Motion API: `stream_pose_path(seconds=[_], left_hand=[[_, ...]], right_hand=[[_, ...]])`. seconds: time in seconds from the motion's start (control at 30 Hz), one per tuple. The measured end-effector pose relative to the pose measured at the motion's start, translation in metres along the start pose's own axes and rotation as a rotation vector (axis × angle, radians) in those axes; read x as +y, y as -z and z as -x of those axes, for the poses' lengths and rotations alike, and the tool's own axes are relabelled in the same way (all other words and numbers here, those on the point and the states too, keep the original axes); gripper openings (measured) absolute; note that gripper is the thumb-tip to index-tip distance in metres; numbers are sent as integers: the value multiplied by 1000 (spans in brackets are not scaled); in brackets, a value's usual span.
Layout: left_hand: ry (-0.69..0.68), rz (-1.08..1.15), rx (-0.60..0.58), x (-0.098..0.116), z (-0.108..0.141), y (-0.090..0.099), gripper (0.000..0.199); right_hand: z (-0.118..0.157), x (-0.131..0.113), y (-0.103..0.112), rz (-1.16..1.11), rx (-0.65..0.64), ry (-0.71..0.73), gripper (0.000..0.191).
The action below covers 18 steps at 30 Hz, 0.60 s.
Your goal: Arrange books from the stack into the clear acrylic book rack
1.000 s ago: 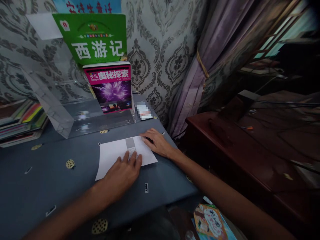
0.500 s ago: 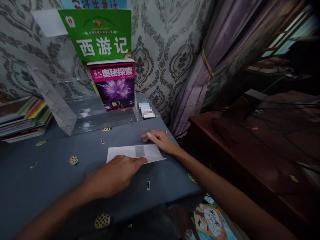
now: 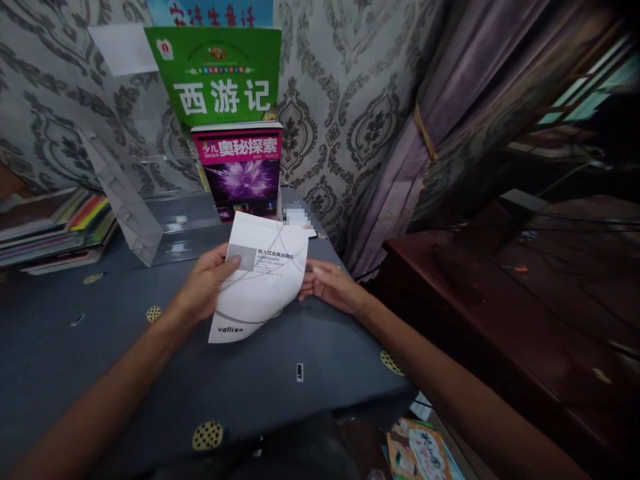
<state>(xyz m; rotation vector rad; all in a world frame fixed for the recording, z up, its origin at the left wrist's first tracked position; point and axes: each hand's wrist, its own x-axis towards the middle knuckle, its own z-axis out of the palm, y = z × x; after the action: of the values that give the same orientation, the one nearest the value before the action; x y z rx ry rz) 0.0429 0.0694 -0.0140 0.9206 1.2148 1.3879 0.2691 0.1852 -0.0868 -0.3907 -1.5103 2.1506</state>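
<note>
1. Stacked books (image 3: 55, 227): lying at the far left on the blue-grey tablecloth (image 3: 330, 353).
2. Left hand (image 3: 206, 283): partly closed, thumb on top, gripping the leaflet's left edge.
3. White printed leaflet (image 3: 260, 277): curved, tilted up between both hands.
4. Right hand (image 3: 330, 287): open, fingers extended, fingertips at the leaflet's right edge, not gripping.

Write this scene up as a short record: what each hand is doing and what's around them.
Left hand: holds the sheet, thumb on its face
Right hand: open, fingertips at the sheet's right edge
Sheet: white printed leaflet, marked "valli", raised off the table
Table covering: blue-grey patterned tablecloth
Behind: clear acrylic book stand with pink-covered book
</note>
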Motion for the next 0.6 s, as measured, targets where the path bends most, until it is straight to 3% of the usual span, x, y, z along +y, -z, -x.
stream_pose_path(seconds=[0.13, 0.37, 0.47, 0.6], left_hand=[[41, 78, 112, -14, -4, 8, 34], [77, -49, 141, -47, -7, 33, 43], [-32, -354, 216, -57, -13, 51, 45], [-334, -994, 206, -59, -15, 64, 32]], right_hand=[[-2, 10, -7, 90, -26, -47, 49], [-1, 7, -7, 164, 2, -213, 59], [0, 5, -7, 248, -10, -273, 68], [2, 5, -9, 352, -13, -306, 76]])
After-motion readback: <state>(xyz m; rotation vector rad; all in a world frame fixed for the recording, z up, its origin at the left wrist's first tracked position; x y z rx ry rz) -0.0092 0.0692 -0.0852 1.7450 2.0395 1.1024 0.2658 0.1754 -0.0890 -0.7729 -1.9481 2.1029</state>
